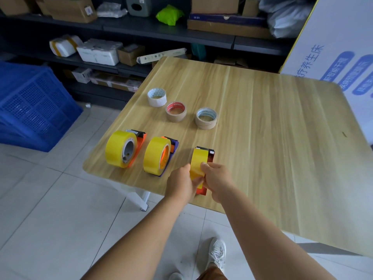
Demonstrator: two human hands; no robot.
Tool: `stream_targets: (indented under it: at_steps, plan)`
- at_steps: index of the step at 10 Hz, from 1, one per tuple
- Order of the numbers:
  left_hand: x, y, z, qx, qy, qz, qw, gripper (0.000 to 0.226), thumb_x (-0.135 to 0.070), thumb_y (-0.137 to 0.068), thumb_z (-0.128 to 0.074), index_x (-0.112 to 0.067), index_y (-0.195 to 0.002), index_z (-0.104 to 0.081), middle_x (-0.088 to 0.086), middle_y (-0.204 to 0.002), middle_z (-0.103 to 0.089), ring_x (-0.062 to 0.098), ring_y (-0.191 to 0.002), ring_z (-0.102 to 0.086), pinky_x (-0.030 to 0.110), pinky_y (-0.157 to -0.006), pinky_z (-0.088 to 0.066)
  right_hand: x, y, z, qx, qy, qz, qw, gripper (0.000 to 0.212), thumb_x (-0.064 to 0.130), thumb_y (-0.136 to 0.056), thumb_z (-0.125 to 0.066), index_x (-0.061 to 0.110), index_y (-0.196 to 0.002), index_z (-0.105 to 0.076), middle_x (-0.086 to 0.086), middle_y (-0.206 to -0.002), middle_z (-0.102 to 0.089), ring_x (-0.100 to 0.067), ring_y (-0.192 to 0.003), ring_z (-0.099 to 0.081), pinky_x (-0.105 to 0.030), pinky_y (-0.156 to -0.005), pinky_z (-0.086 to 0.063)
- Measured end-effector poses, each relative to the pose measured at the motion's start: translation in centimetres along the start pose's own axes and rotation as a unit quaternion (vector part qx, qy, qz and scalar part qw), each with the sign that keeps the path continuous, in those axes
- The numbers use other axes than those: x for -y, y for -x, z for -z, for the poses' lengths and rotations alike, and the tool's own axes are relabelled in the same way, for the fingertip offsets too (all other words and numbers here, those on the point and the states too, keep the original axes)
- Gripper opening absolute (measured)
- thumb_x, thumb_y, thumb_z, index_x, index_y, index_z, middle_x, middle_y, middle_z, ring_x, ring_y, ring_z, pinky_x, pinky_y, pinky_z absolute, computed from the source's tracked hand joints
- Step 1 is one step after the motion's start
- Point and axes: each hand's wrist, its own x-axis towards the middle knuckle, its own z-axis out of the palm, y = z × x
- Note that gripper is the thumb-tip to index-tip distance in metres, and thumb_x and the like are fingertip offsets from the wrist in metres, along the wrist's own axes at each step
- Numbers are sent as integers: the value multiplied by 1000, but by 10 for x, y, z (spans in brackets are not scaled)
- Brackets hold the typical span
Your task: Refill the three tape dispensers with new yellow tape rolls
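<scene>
Three tape dispensers stand near the front edge of the wooden table point(262, 118). The orange dispenser point(139, 142) at the left carries a yellow roll point(118, 149). A purple dispenser point(173, 146) in the middle carries a second yellow roll point(154, 156). The red dispenser point(210, 156) at the right holds a third yellow roll point(197, 162), seen edge-on. My left hand point(181, 182) grips that roll from the left. My right hand point(216, 178) pinches the same roll from the right, thumb on its yellow face.
Three empty cores lie farther back: a white one point(157, 97), a brown one with red print point(176, 111) and a tan one with blue print point(206, 118). A blue crate point(32, 106) stands on the floor at left. Shelves with boxes run behind. A white sign leans at right.
</scene>
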Motion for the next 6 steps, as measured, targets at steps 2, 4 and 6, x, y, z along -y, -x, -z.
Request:
stream_targets:
  at_steps: [2, 4, 6]
  plan:
    - [-7, 5, 7, 22, 12, 17, 1000, 48, -40, -90, -60, -6, -124, -54, 11, -123, -62, 29, -116, -57, 35, -90, -46, 4, 10, 0, -2, 18, 3, 1000, 36, 27, -94, -54, -8, -98, -61, -9, -78, -45, -23, -71, -39, -33, -68, -34]
    - [-8, 4, 15, 62, -55, 7, 997, 80, -52, -83, -62, -11, -143, -31, 9, -140, -50, 27, -123, -52, 38, -91, -46, 20, 25, 4, 2, 135, 18, 991, 28, 29, -96, -45, 10, -79, -57, -6, -70, -44, -20, -59, -39, -28, -59, -34]
    - [-43, -1, 65, 20, -184, -145, 972, 91, -42, -90, -58, -14, -152, 3, 6, -161, -7, 24, -147, -13, 38, -115, -22, 65, 51, 36, -46, 367, 194, 908, 56, 38, -100, -39, 15, -150, -27, -10, -144, -47, -27, -126, -50, -31, -91, -41]
